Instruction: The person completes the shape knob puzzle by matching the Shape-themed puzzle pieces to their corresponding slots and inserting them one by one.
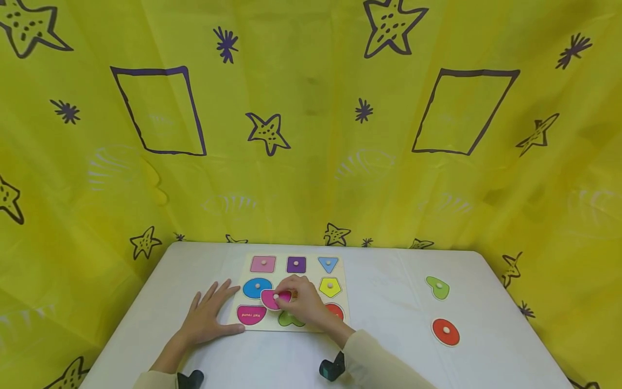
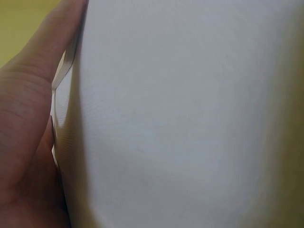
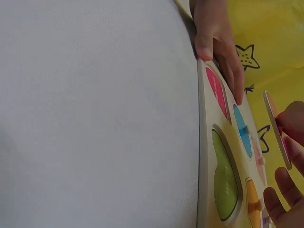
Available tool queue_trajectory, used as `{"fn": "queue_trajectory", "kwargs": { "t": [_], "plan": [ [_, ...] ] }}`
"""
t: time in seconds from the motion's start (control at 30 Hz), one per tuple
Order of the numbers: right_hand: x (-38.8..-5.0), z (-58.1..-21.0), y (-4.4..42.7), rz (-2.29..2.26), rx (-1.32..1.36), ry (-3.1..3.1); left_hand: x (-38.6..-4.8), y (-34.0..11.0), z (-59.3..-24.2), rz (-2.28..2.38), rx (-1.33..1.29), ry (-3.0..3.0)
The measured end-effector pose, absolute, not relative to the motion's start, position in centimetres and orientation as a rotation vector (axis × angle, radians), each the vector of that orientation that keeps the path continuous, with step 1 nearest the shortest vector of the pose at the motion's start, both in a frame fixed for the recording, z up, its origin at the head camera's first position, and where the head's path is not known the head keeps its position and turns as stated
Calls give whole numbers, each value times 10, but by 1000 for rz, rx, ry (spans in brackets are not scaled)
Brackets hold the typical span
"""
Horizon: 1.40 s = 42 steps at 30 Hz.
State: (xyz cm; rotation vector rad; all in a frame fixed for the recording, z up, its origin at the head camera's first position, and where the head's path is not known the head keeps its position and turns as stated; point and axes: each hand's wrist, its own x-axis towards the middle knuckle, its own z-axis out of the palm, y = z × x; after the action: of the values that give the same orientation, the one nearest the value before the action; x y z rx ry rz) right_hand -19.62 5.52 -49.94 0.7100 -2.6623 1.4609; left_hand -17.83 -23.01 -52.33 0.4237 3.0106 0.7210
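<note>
My right hand (image 1: pixel 307 303) pinches a pink half-round puzzle piece (image 1: pixel 268 299) by its small knob, above the wooden shape board (image 1: pixel 312 273). In the right wrist view the piece (image 3: pixel 272 116) is tilted and apart from the board. The pink half-round recess (image 1: pixel 251 315) lies bare at the board's near left corner. Along the board's left edge rests my left hand (image 1: pixel 206 319), fingers spread, its thumb and a fingertip touching the edge. The green heart recess (image 1: pixel 290 319) and the red recess (image 1: pixel 336 310), partly behind my right wrist, hold no pieces.
On the white table (image 1: pixel 389 302), right of the board, lie a green heart piece (image 1: pixel 439 289) and a red round piece (image 1: pixel 445 332). Blue oval (image 1: pixel 251 290), yellow pentagon (image 1: pixel 330 289) and several other knobbed pieces sit in the board. A yellow curtain (image 1: pixel 311 178) hangs behind the table.
</note>
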Motion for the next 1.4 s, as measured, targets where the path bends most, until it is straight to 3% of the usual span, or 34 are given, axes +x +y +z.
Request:
{"fn": "queue_trajectory", "kwargs": {
  "t": [0.73,1.4],
  "plan": [
    [-192,-518,5,1383,810,-2656,-177,-231,-523,732,454,3018],
    [-183,-520,-8,1139,685,-2771,-176,-232,-524,741,487,3040]
  ]
}}
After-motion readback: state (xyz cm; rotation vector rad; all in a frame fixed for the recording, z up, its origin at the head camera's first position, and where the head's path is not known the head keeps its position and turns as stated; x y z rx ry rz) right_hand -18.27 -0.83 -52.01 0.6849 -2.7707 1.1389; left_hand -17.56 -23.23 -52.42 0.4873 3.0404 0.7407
